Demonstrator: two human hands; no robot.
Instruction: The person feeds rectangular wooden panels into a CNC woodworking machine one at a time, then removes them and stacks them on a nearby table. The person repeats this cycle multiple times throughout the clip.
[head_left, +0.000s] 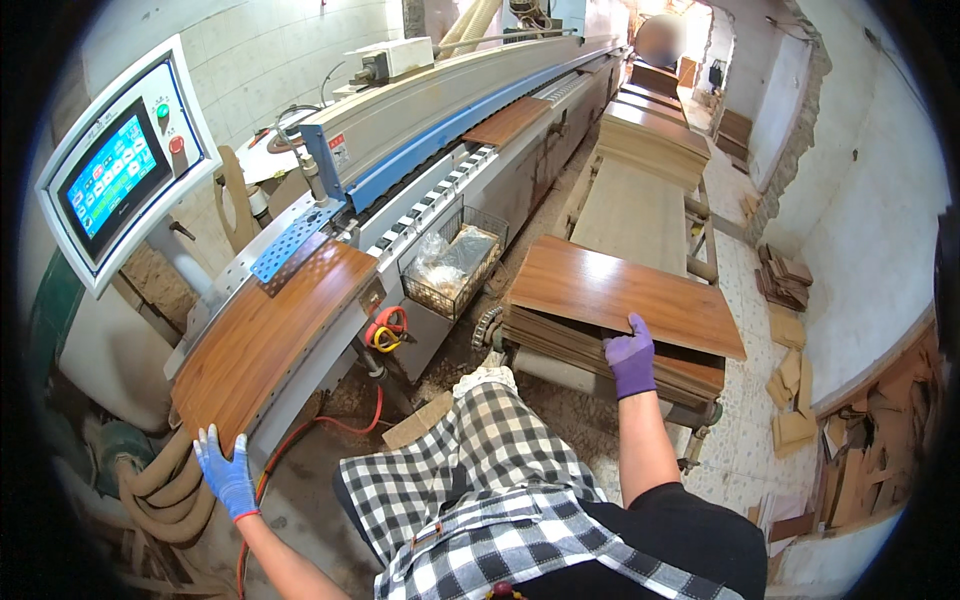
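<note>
- Panel no. 1 (270, 340), wood-grain brown, lies flat on machine's tabletop (312, 372), far end at blue perforated plate (290, 245).
- L hand (227, 478), blue glove: at nr end of that panel, fingers spread & released, tips touching edge.
- Panel no. 2 (620, 295), same brown, sits askew atop board stack (560, 345) to R; dark gap shows under its nr edge.
- R hand (631, 360), purple glove: fingers grasping that nr edge, one digit up on top face; underside hidden.
- Wire basket (478, 292) w/ clear plastic btwn the two panels, hung on machine side; red-and-yellow tool (386, 328) just beside, lower L.
- Control console (185, 120) w/ lit screen, upper L.
- Panel no. 3 (507, 122) farther along machine.
- More board piles (655, 140) beyond R stack; another person (660, 40) at far end, blurred.
</note>
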